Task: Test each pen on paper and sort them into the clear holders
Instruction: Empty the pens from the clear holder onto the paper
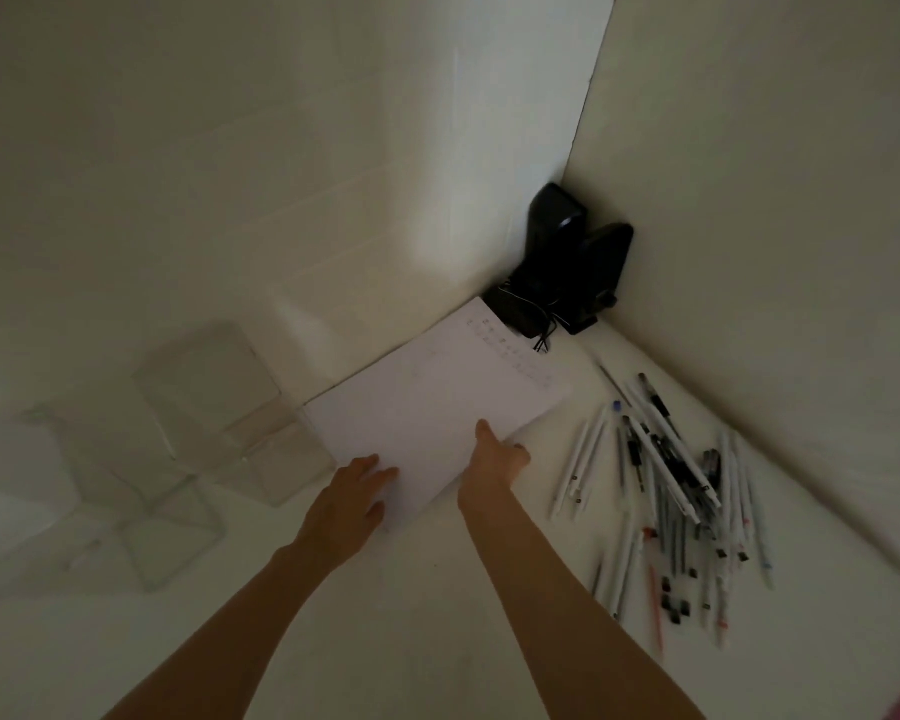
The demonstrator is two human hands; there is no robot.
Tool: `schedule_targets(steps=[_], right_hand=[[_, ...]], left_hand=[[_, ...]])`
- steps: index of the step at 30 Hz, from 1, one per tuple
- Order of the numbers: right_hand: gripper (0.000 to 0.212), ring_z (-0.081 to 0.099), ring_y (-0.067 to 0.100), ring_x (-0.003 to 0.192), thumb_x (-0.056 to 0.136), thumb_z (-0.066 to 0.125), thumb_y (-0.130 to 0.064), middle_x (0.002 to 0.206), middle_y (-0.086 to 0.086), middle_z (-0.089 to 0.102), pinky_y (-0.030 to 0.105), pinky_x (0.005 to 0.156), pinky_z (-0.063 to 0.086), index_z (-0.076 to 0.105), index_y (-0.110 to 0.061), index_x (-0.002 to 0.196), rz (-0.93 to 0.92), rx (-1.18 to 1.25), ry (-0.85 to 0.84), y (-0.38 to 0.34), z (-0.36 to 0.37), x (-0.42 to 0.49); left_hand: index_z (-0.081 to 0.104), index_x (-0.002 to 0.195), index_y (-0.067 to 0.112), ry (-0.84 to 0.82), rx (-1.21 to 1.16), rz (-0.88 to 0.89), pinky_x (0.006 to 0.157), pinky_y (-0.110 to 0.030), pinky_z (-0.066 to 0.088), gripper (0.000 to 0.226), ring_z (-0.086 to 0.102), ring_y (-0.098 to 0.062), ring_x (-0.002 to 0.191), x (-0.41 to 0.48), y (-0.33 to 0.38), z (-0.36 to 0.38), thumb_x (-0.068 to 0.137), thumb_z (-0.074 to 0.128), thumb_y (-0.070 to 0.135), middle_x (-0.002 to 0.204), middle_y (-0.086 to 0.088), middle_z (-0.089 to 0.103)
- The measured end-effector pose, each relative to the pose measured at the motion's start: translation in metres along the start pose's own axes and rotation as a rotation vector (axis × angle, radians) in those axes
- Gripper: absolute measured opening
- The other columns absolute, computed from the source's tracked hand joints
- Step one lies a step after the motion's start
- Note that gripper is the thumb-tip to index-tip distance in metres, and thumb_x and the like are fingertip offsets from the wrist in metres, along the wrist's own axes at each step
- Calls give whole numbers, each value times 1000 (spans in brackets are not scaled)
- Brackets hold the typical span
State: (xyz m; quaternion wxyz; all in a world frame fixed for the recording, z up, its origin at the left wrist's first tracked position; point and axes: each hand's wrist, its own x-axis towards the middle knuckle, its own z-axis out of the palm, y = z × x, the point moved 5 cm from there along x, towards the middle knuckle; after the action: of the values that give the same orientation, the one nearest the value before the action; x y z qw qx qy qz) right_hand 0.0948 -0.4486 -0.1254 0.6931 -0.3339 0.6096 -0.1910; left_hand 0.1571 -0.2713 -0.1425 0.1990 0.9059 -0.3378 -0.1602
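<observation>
1. Left arm (240, 626) and right arm (552, 589) reach forward over the white counter (411, 615) to the paper (437, 407), which lies slantwise with its far corner towards the walls' corner.
2. On the paper's near-left corner the left hand (352, 493) rests with its fingers laid out fairly straight, pressing the sheet and gripping nothing.
3. At the paper's near-right edge the right hand (497, 459) has its thumb on top of the sheet and its other fingers curled at the rim. That grip looks like a pinch on the paper, though the picture is dim and soft.
4. Right of the paper, apart from it, lies the loose heap of pens (671, 485). Most of their long axes run from near to far, and several cross one another.
5. Left of the paper stand the clear holders (204, 407), one just beside its left edge.
6. Beyond the paper's far corner sits a black device (567, 262).
7. Judgement: no pen is in hand yet. The heap lies on the right hand's side, so that hand is the nearer one for the first pick, while the left can steady the sheet.
</observation>
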Motion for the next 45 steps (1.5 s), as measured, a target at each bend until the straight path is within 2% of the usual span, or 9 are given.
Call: schedule_targets(steps=[3, 7, 11, 17, 24, 29, 35, 40, 45], right_hand=[[35, 57, 28, 99, 89, 59, -8, 114, 9, 58, 34, 88, 47, 52, 4, 121, -15, -143, -141, 9, 2, 0], [39, 53, 32, 117, 92, 51, -4, 128, 16, 55, 40, 103, 41, 49, 0, 130, -204, -393, -123, 12, -2, -4], [34, 57, 30, 104, 91, 52, -2, 121, 13, 59, 44, 94, 47, 52, -2, 125, -128, -314, -183, 3, -29, 1], [36, 58, 35, 106, 90, 56, -3, 121, 17, 60, 50, 93, 48, 51, 2, 126, -75, -479, -347, -16, -127, -6], [30, 66, 31, 98, 86, 63, -4, 111, 15, 67, 45, 86, 53, 60, -3, 115, 41, -810, -756, 17, -160, -38], [41, 56, 24, 109, 90, 59, -12, 126, 9, 56, 30, 94, 45, 45, -7, 128, -241, -1067, -608, 48, -153, -49], [58, 56, 26, 114, 95, 50, -28, 133, 10, 52, 31, 96, 44, 23, -12, 144, -622, -1076, -493, 54, -129, -68], [28, 58, 20, 84, 98, 44, -21, 109, 10, 62, 26, 76, 44, 46, -12, 124, -633, -967, -465, 42, -109, -46], [12, 61, 23, 84, 94, 44, -13, 95, 5, 62, 38, 77, 52, 50, -19, 103, -659, -800, -587, 50, -111, -28]], left_hand=[[52, 128, 14, -15, -35, 0, 97, -36, 38, 45, 44, -30, 124, 0, 1, -5, 84, 57, 22, 140, -12, 41], [59, 119, 14, -23, -169, -19, 98, -27, 38, 55, 47, -19, 117, -7, -2, -11, 78, 41, 46, 131, -10, 49], [62, 102, 15, 173, -344, -19, 87, -10, 36, 19, 51, -4, 95, -16, 2, -38, 83, 61, 13, 105, -1, 56], [51, 121, 7, 218, -528, -354, 84, -25, 37, 40, 48, -18, 101, -47, 9, -42, 84, 64, 18, 113, -4, 42], [49, 120, 11, -35, -1093, -737, 69, -29, 50, 34, 62, -23, 88, -116, 11, 11, 90, 57, 24, 114, -13, 60], [40, 129, 10, 67, -940, -723, 87, -42, 49, 36, 58, -27, 99, -146, 6, 32, 94, 47, 7, 122, -16, 55], [20, 144, 10, 311, -570, -481, 103, -24, 22, 55, 34, -24, 132, -130, 25, 17, 95, 45, 19, 146, -8, 33], [30, 139, 13, 457, -557, -429, 85, -24, 35, 41, 48, -11, 101, -109, 13, 11, 98, 35, 21, 119, 4, 49], [29, 138, 18, 573, -387, -292, 71, -21, 33, 42, 48, -9, 82, -111, 7, 20, 97, 38, 18, 101, 11, 49]])
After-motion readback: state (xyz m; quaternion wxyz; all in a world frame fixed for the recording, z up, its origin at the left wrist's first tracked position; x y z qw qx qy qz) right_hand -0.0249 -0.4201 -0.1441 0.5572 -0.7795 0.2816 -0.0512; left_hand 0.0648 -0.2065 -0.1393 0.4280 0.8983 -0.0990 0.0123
